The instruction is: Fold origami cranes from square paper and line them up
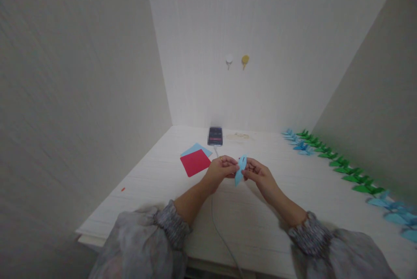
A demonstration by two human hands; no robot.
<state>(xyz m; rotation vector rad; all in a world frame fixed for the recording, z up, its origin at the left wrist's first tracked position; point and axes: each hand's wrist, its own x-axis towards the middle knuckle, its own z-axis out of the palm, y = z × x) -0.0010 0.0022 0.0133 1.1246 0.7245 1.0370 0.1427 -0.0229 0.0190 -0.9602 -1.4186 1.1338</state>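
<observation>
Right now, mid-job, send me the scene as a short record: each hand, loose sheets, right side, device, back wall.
Left hand: fingertips pinching light blue folded paper
Right hand: fingertips on the same paper, opposite side
Loose sheets: red sheet partly covering blue sheet, left of the paper
Right side: line of green folded pieces; blue folded pieces continue at its near end
Device: dark-screened phone, toward the table's back
Back wall: white hook beside yellow hook
</observation>
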